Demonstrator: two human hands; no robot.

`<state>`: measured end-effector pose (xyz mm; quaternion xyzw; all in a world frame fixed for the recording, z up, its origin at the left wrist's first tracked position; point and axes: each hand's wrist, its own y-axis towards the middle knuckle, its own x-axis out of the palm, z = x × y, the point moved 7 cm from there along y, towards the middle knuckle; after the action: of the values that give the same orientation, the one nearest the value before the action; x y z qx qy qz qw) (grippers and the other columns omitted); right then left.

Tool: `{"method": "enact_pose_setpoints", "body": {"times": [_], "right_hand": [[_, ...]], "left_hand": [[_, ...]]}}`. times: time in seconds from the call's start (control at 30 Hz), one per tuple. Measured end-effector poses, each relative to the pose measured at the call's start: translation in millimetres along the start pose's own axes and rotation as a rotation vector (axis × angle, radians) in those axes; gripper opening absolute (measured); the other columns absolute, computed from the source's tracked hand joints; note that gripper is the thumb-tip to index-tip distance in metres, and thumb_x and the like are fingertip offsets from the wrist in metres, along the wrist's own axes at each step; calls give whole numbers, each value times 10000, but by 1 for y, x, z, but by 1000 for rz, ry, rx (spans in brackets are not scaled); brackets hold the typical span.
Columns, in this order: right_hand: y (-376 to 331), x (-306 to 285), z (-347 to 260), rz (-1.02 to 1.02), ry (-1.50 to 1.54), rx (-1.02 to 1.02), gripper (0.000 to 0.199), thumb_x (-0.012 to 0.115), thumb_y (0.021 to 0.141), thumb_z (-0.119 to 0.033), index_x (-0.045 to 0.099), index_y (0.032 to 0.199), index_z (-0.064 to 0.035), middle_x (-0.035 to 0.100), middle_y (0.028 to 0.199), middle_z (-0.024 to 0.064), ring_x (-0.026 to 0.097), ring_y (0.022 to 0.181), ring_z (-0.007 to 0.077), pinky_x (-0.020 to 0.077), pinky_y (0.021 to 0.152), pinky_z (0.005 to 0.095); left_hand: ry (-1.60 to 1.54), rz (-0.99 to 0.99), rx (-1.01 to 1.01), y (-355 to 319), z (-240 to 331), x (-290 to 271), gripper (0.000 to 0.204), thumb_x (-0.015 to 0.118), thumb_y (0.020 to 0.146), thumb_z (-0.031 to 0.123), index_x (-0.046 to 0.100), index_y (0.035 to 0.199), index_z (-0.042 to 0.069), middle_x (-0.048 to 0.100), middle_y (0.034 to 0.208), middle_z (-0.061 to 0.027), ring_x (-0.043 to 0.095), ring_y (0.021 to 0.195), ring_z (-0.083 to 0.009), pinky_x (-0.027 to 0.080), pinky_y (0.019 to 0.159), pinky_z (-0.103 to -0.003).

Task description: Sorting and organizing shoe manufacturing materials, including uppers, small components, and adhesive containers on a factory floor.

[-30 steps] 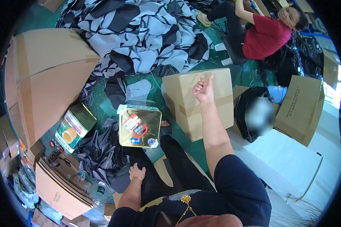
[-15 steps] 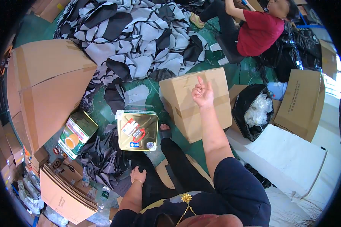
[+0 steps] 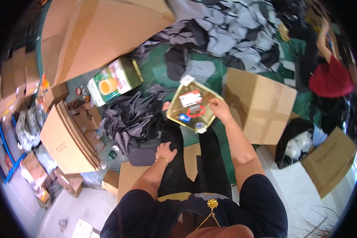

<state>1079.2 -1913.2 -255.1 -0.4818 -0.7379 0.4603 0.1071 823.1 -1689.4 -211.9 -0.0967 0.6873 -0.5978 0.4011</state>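
My right hand (image 3: pixel 219 110) is at the right edge of a gold square tin (image 3: pixel 185 119), its fingers curled in. I cannot make out whether it grips the rim or anything small. The tin stands in front of my knees, with a red handle (image 3: pixel 196 110), paper labels and a round cap (image 3: pixel 200 126) on its top. My left hand (image 3: pixel 166 152) lies on my left thigh, fingers apart and holding nothing. Beside that leg is a pile of dark grey cut pieces (image 3: pixel 133 119).
A second tin (image 3: pixel 113 81), green and white, lies tilted at the left by a big carton (image 3: pixel 107 33). Another carton (image 3: pixel 261 105) stands at the right. Grey and black cut pieces (image 3: pixel 230 33) are heaped ahead. A person in red (image 3: pixel 331 79) sits at the far right.
My view has turned left, so everything appears shifted right. My right hand has come down from over the carton to the gold tin's edge. My left hand stays on my thigh.
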Motion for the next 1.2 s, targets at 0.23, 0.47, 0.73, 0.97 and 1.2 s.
{"method": "enact_pose_setpoints", "body": {"times": [0.23,0.47,0.73,0.97,1.2], "right_hand": [[-24,110,1,-35,-1144,-496,250,607,674,-213,594,903,-115,572,977,63,495,999,225,364,859,390],[-10,123,-9,-450,-1182,-225,241,559,680,-230,588,871,-86,587,963,130,558,939,266,435,805,392],[-7,122,-26,-360,-1185,-135,282,566,675,-237,597,924,-109,626,934,111,586,923,254,401,868,385],[-12,137,18,-222,-1185,-375,239,618,621,-229,641,793,-65,633,807,106,610,803,275,486,714,380],[-128,104,2,-314,-1095,-390,266,533,722,-334,619,761,-85,626,728,109,617,715,269,474,654,399]], "left_hand": [[-114,-10,43,7,-25,-10,546,572,723,406,469,1197,155,433,1204,-113,392,1129,-317,372,929,-393],[-124,-127,98,21,-56,-28,592,568,721,414,426,1239,164,395,1260,-92,360,1175,-302,362,942,-405],[-69,-132,181,27,-58,-44,584,573,723,414,435,1233,166,398,1269,-106,358,1187,-300,346,958,-388],[-59,-64,230,20,-53,-35,584,604,711,417,463,1207,143,431,1230,-157,379,1166,-323,329,972,-371],[57,-30,246,5,-46,-17,576,589,719,416,465,1204,130,452,1203,-154,432,1118,-326,371,932,-386]]}}
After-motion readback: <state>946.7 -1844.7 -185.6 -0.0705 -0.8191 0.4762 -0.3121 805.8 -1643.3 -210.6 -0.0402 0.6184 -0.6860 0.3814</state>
